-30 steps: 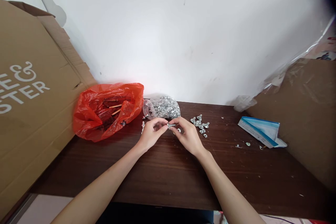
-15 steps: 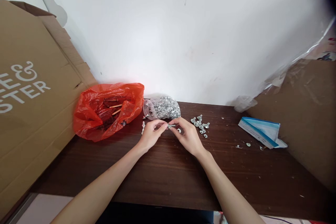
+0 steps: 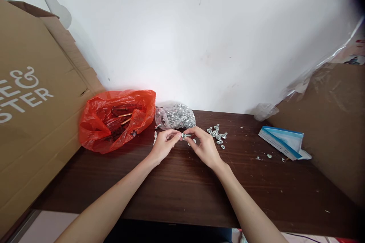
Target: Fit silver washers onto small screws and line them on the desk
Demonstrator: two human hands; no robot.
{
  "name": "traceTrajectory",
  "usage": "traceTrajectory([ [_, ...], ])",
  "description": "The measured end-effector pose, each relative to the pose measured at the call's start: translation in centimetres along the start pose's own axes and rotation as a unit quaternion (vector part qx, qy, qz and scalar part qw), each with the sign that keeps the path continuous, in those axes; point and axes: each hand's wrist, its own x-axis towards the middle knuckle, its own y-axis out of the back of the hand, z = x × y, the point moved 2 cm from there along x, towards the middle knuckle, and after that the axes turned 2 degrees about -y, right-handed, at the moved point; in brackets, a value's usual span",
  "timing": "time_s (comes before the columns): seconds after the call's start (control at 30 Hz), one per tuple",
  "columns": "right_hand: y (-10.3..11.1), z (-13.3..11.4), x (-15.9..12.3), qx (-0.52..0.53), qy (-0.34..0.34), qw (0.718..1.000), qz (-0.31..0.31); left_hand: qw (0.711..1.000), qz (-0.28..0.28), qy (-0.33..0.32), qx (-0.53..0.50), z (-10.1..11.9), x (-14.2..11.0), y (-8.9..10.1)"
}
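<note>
A small silver bolt (image 3: 186,135) lies crosswise between my two hands. My left hand (image 3: 164,144) pinches one end of it, thumb against forefinger. The thumb and forefinger of my right hand (image 3: 203,145) close around its other part; whether a nut sits there is too small to tell. Under the right fingers, a few washers or nuts (image 3: 194,141) lie on the table. Several bolts (image 3: 216,132) are heaped right of my right hand, with small nuts (image 3: 222,146) in front of them. More small hardware (image 3: 155,136) rests left of my left hand.
Behind my hands is a clear plastic bag (image 3: 178,115) full of metal hardware. A red plastic bag (image 3: 92,121) with long fasteners stands left, beside a cardboard box (image 3: 31,121). A blue and white packet (image 3: 285,142) lies right on the dark table (image 3: 176,193), near another carton (image 3: 333,121).
Both hands stay in nearly the same place. The right fingers have shifted slightly along the bolt, and more of the pieces under them shows.
</note>
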Motion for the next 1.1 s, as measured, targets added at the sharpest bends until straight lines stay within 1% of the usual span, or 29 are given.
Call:
traceTrajectory([
  [0.07, 0.02, -0.02, -0.01, 0.003, 0.003, 1.0, 0.001, 1.0, -0.001, 0.004, -0.007, 0.06, -0.03, -0.03],
  [0.43, -0.08, 0.15, 0.02, -0.008, 0.005, 1.0, -0.006, 0.999, 0.004, -0.021, -0.034, -0.2, 0.09, -0.06],
  [0.63, -0.09, -0.01, 0.1, -0.007, 0.012, 1.0, -0.01, 0.999, 0.002, 0.011, -0.037, -0.24, 0.07, -0.12],
  [0.8, -0.15, -0.04, 0.08, 0.0, 0.019, 1.0, -0.009, 0.998, 0.02, -0.004, -0.06, -0.08, 0.02, -0.06],
  [0.87, -0.18, -0.03, 0.06, 0.0, 0.019, 1.0, -0.007, 0.998, 0.024, 0.009, -0.064, -0.16, 0.0, -0.06],
  [0.97, -0.2, -0.06, 0.06, 0.0, 0.019, 1.0, -0.007, 0.998, 0.013, 0.033, -0.06, -0.36, 0.01, -0.07],
  [1.1, -0.17, -0.04, 0.09, -0.001, 0.017, 1.0, -0.002, 0.998, 0.016, 0.001, -0.064, -0.26, 0.05, -0.01],
])
